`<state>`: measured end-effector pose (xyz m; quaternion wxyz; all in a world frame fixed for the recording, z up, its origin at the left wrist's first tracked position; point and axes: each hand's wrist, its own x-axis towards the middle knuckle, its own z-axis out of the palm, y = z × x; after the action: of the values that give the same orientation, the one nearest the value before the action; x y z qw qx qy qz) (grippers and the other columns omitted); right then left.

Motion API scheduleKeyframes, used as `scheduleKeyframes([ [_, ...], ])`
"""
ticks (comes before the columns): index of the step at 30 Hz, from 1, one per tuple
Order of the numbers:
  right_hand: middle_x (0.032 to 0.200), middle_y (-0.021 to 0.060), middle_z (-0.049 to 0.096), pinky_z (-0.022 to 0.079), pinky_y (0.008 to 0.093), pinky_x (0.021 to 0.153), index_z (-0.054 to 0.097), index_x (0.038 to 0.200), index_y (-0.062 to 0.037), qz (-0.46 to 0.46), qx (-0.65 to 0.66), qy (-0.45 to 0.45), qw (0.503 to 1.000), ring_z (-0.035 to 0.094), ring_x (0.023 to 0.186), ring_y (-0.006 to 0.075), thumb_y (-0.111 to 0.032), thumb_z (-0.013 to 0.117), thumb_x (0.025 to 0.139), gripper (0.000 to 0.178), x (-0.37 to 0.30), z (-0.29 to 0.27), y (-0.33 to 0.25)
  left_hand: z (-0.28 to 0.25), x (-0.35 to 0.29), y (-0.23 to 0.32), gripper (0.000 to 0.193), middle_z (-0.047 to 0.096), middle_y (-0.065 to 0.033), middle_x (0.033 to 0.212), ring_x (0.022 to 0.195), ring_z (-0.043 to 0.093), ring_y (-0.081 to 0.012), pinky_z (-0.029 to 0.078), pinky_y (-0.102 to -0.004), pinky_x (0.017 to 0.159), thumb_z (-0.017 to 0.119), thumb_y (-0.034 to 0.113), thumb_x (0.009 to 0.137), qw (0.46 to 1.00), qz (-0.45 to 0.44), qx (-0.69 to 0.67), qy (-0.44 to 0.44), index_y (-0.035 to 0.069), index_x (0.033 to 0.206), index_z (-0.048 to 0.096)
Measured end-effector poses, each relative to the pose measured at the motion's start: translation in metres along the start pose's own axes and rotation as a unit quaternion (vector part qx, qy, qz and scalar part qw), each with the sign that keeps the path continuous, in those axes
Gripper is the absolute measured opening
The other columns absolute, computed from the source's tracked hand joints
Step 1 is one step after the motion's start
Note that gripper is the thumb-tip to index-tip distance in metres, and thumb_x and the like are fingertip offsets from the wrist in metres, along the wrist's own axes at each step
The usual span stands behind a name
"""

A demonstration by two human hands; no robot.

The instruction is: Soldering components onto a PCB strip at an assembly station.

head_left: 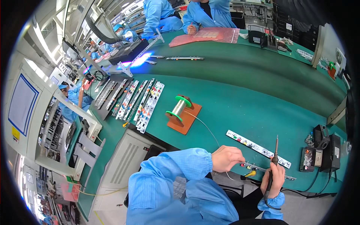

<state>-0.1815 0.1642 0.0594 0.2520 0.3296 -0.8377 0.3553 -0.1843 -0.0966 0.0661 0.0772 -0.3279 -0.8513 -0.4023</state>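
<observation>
My left hand (226,158) is closed, its fingertips pinching the left end of a narrow circuit board (264,169). A yellow part (251,173) sticks out from that board's near side. My right hand (278,175) grips a soldering iron (269,184) with its tip pointing up and away from me, over the board's right part. Solder wire (205,125) runs from a spool (180,107) on a brown stand to my left hand, and a loop of it shows below the wrist. Just beyond both hands lies a wider white circuit board (256,147) with small coloured components.
Several populated boards (150,107) lie in a row at the left of the green bench (225,97). A black soldering station (331,153) and an iron holder (320,135) stand at the right. Across the bench, a person in blue (210,17) sits by pink sheeting (228,35).
</observation>
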Motion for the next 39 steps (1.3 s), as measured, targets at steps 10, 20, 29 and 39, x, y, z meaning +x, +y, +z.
scheduleKeyframes([
  [10,0.106,0.0214,0.059,0.045,0.0399,0.079,0.054,0.114,0.0023,0.019,-0.070,0.012,0.997,0.056,0.088,0.0354,0.010,0.057,0.072,0.043,0.008,0.005,0.000,0.007,-0.003,-0.007,0.021,0.063,-0.0074,0.085,0.083,0.059,-0.0255,0.049,-0.0349,0.071,0.066,-0.003,0.068,0.996,0.058,0.025,0.063,0.003,0.088,0.066],
  [20,0.108,0.0202,0.059,0.046,0.0361,0.073,0.054,0.115,0.0022,0.015,-0.095,0.018,0.995,0.056,0.085,0.0326,0.010,0.057,0.073,0.043,0.005,0.012,0.005,0.012,-0.003,0.026,0.026,0.058,-0.0090,0.090,0.083,0.058,-0.0264,0.046,-0.0372,0.071,0.067,0.006,0.063,0.976,0.042,0.153,0.148,0.003,0.088,0.061],
  [29,0.101,0.0175,0.059,0.044,0.0360,0.074,0.053,0.115,0.0026,0.077,-0.021,0.095,0.992,0.055,0.081,0.0298,0.007,0.058,0.077,0.038,-0.001,0.013,-0.005,0.074,-0.001,0.049,0.012,0.049,-0.0044,0.080,0.075,0.050,-0.0187,0.040,-0.0308,0.064,0.064,0.016,0.071,0.979,0.098,0.164,0.073,0.008,0.076,0.057],
  [39,0.106,0.0182,0.063,0.042,0.0217,0.058,0.050,0.118,-0.0003,0.259,0.301,0.129,0.909,0.048,0.065,0.0065,0.003,0.056,0.082,0.036,-0.037,-0.002,-0.054,0.072,-0.002,0.089,0.007,0.052,-0.0105,0.078,0.067,0.054,-0.0261,0.043,-0.0332,0.058,0.063,0.001,0.078,0.960,-0.035,-0.249,0.124,0.001,0.079,0.056],
])
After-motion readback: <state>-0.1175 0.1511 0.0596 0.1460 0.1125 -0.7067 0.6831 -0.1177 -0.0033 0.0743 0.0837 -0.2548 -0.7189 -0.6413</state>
